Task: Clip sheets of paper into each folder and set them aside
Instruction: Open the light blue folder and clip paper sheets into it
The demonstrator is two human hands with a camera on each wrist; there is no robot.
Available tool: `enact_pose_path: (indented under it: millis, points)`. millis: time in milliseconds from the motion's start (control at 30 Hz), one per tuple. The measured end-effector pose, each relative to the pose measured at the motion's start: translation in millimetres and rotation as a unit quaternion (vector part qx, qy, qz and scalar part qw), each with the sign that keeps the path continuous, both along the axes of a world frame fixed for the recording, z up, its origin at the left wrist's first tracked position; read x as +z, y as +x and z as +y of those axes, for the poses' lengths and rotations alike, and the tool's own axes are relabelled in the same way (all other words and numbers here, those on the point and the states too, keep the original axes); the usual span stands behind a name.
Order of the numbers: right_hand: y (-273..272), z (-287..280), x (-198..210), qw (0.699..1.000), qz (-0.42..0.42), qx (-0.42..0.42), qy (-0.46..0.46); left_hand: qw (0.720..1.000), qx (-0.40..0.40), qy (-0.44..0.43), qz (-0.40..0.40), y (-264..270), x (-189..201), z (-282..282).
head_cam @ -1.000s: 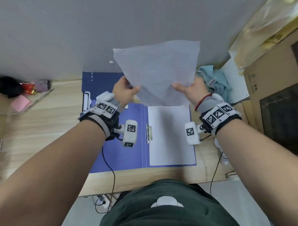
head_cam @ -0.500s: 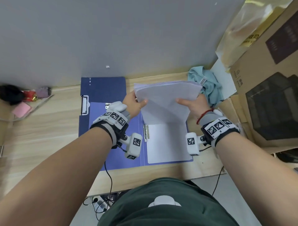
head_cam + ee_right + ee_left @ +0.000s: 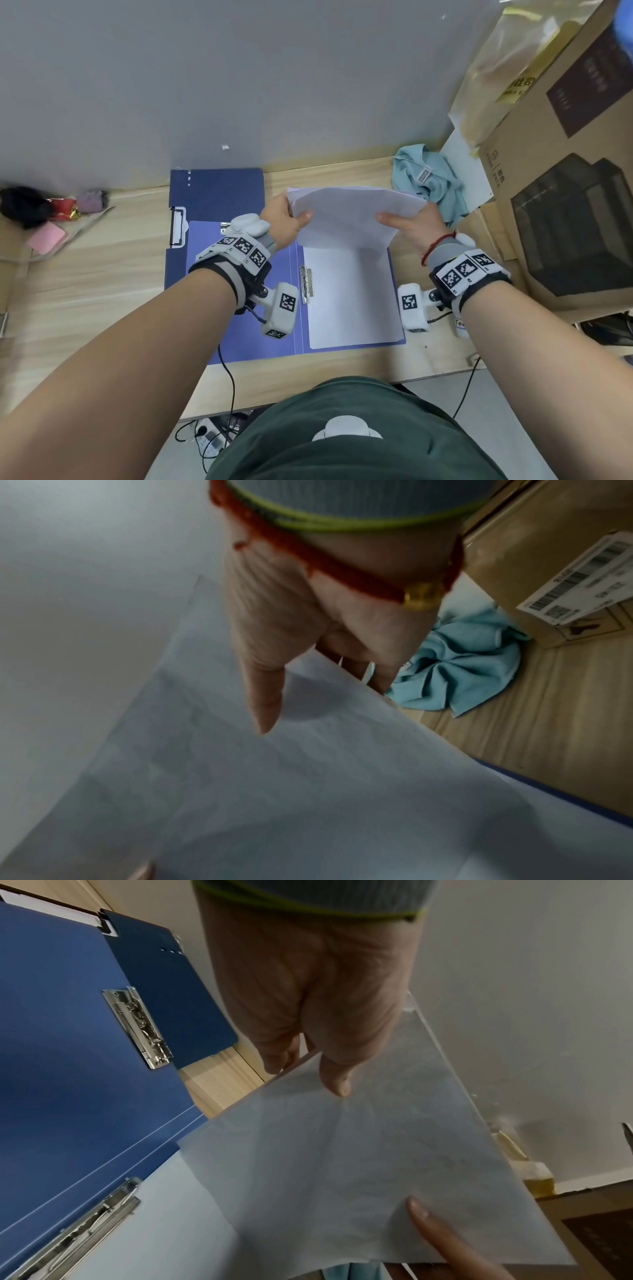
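A white sheet of paper (image 3: 349,216) (image 3: 369,1177) (image 3: 274,791) hangs tilted over the far end of an open blue folder (image 3: 253,342). My left hand (image 3: 287,219) pinches the sheet's left edge, thumb on top. My right hand (image 3: 407,222) pinches its right edge the same way. On the folder's right half lies a stack of white paper (image 3: 352,301) beside a metal clip (image 3: 306,284) (image 3: 78,1229) on the spine. A second dark blue folder (image 3: 212,192) lies underneath and behind; its clip (image 3: 140,1026) shows in the left wrist view.
A crumpled light blue cloth (image 3: 428,181) (image 3: 459,664) lies at the back right of the wooden desk (image 3: 85,274). Cardboard boxes (image 3: 561,192) stand along the right. Small red, pink and black items (image 3: 51,212) sit at the far left. A grey wall (image 3: 239,75) backs the desk.
Both hands have lowered the sheet from raised in front of the wall down toward the open folder. It now lies flatter, just above the paper stack's far end.
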State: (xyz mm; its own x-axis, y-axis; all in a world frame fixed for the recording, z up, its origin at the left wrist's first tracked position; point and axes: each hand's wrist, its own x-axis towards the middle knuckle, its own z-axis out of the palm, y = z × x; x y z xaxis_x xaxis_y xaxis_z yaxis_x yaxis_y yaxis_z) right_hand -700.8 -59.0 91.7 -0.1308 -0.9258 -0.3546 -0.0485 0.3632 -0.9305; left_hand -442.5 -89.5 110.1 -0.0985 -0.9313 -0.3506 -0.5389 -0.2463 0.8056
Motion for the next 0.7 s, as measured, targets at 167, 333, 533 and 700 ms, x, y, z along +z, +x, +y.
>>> enact_pose_path:
  millis: [167, 333, 533, 700]
  points:
    - [1.8, -4.4, -4.3, 0.999, 0.046, -0.006, 0.001, 0.999, 0.027, -0.014, -0.023, -1.9, 0.6, -0.6]
    - [1.4, -2.8, -16.7, 0.997, 0.08, 0.007, 0.017, 1.0, 0.008, -0.005, -0.029, -1.4, 0.1, 3.7]
    - [-2.4, 3.3, -30.4, 0.992, 0.12, 0.018, 0.039, 0.997, 0.014, 0.004, -0.069, -1.5, -12.6, 9.3]
    - [7.9, -7.2, -17.1, 0.996, 0.091, 0.015, 0.019, 0.998, 0.02, -0.012, -0.05, 1.2, 1.9, 1.0]
